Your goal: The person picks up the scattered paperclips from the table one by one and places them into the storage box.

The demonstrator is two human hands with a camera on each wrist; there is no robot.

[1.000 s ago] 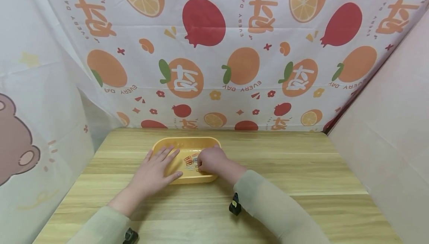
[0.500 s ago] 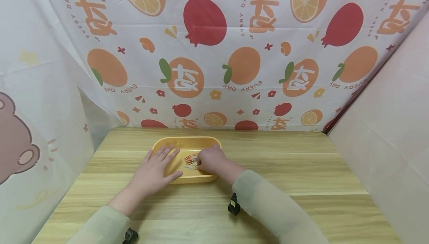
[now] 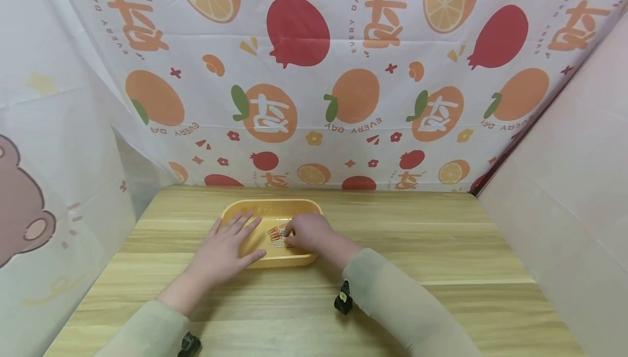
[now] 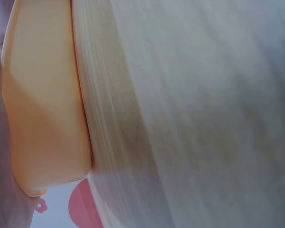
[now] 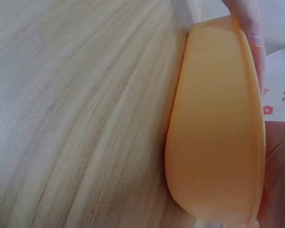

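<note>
A shallow yellow plastic tray (image 3: 235,206) lies on the wooden table. On its floor is a small pile of paper clips (image 3: 273,234), red ones among pale and blue ones. My left hand (image 3: 223,250) spreads over the tray's left side, fingers straight inside and thumb over the front rim. My right hand (image 3: 310,231) reaches in over the right end, its fingers bent, forefinger and thumb parted at the clips. Whether a clip is between them I cannot tell. In the right wrist view the tray's outer wall (image 5: 213,123) hides most of that hand.
The wooden table (image 3: 417,248) runs up to a fruit-print cloth (image 3: 314,84) behind the tray. Pale cloth walls (image 3: 564,182) stand on both sides. A small black device (image 3: 343,298) hangs at the right sleeve.
My right hand's forefinger and thumb, earlier drawn in close like a fist over the clips, now show a gap between them. The left hand and the tray stay where they were.
</note>
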